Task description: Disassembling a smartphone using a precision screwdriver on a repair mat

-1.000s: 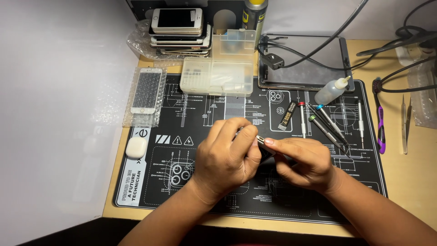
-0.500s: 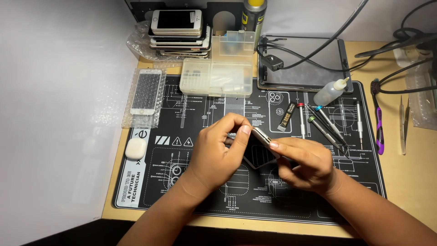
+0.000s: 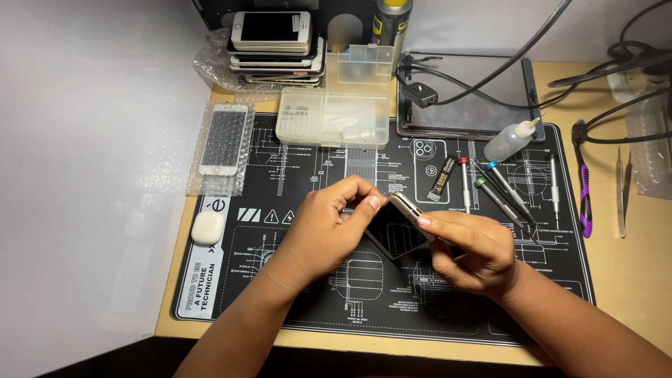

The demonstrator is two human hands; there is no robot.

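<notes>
A small smartphone (image 3: 396, 227) with a dark screen and pale metal edge is held tilted above the black printed work mat (image 3: 231, 294). My left hand (image 3: 323, 231) grips its left side, thumb and fingertips curled at the top edge. My right hand (image 3: 476, 248) holds the right side, index finger laid along the top corner. The lower part of the phone is hidden between my palms.
Several screwdrivers (image 3: 500, 189) and a squeeze bottle (image 3: 509, 142) lie right of my hands. A clear parts box (image 3: 334, 117), a stack of phones (image 3: 274, 43), a bubble-wrapped screen (image 3: 222, 140), a white earbud case (image 3: 208, 227), tweezers (image 3: 620, 189) and cables (image 3: 490, 70) surround the mat.
The phone has turned from nearly edge-on to a tilt that shows its dark screen. My left hand has shifted left and my fingers have re-gripped the top edge.
</notes>
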